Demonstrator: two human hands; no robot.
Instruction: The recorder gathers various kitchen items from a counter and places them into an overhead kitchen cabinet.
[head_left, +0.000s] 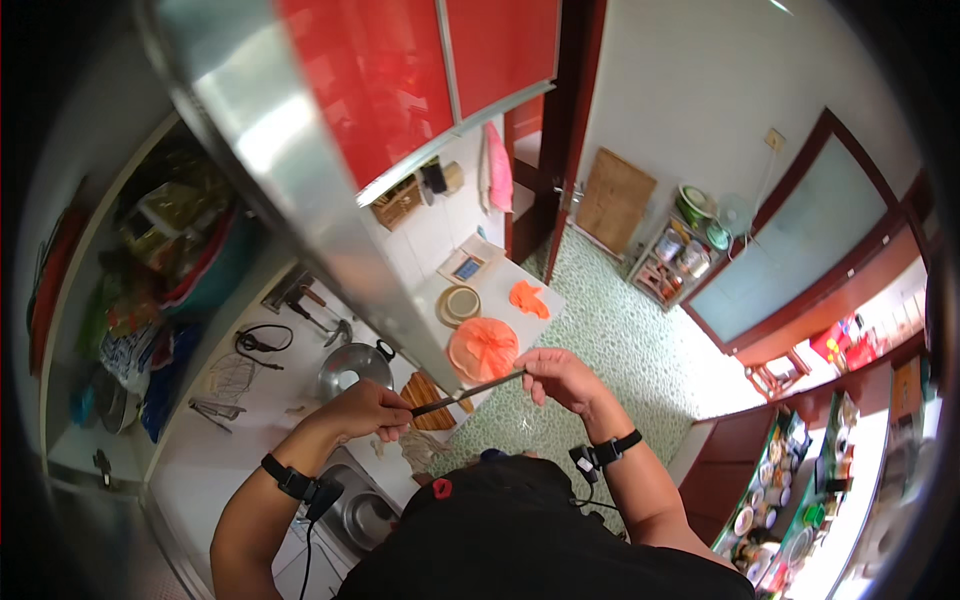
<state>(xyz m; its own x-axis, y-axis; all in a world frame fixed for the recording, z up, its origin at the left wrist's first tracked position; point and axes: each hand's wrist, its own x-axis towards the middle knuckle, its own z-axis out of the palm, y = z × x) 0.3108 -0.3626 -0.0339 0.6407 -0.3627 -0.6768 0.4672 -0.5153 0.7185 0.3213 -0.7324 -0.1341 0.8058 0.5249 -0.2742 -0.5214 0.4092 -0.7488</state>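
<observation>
My left hand (373, 412) pinches one end of a long, thin, dark strip (472, 391). The far end is between the fingertips of my right hand (559, 379), so it spans the gap between both hands in front of my body. Its exact kind cannot be told. Below and beyond it lie a striped wooden board (427, 397) and, beside my left hand, a steel pan (346, 367) with a dark handle. A container under an orange plastic bag (484, 349) stands on the white counter near the strip's right half.
A shiny metal-edged cabinet (300, 187) juts in overhead on the left, near the strip. Below my left arm is a steel sink (364, 517). Round dishes (459, 304) and a crumpled orange bag (529, 298) sit farther along the counter. Hammers (319, 315) lie by the wall.
</observation>
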